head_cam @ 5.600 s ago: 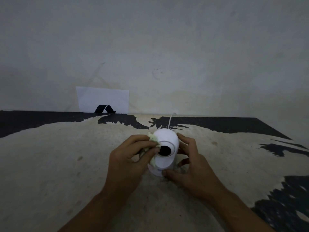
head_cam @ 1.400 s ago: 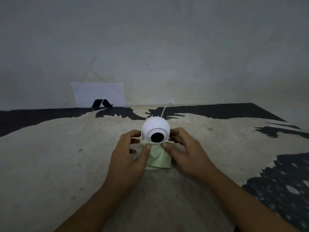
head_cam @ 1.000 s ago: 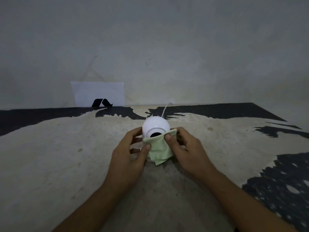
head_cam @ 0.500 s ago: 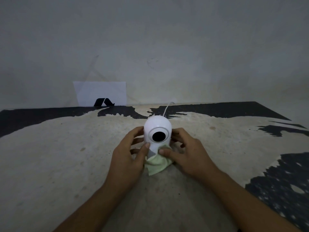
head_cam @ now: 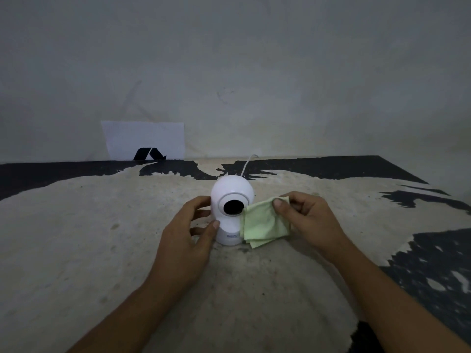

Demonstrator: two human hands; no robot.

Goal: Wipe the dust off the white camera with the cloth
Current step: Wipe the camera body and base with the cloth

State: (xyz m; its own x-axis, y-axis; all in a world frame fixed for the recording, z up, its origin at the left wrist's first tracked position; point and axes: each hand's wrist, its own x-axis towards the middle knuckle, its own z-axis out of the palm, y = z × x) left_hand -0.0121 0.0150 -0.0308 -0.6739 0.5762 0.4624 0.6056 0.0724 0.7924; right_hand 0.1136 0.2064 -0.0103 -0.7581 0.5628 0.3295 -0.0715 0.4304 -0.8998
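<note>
Right of the white camera [head_cam: 231, 191], gripped lightly by the left hand [head_cam: 186, 238], the green cloth [head_cam: 265, 224] is pinched by the right hand [head_cam: 311, 217]; toppling could be caused by a hard swipe.

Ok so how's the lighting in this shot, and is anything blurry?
Head view: dim, even light, no glare; the round white plastic camera and pale green cloth look sharp; left hand and right hand read dark; the mottled table blurs slightly toward the lower right corner.

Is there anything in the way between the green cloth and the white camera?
Nothing visible. The right hand pinches the cloth right beside the white camera, its edge at the camera's side.
</note>
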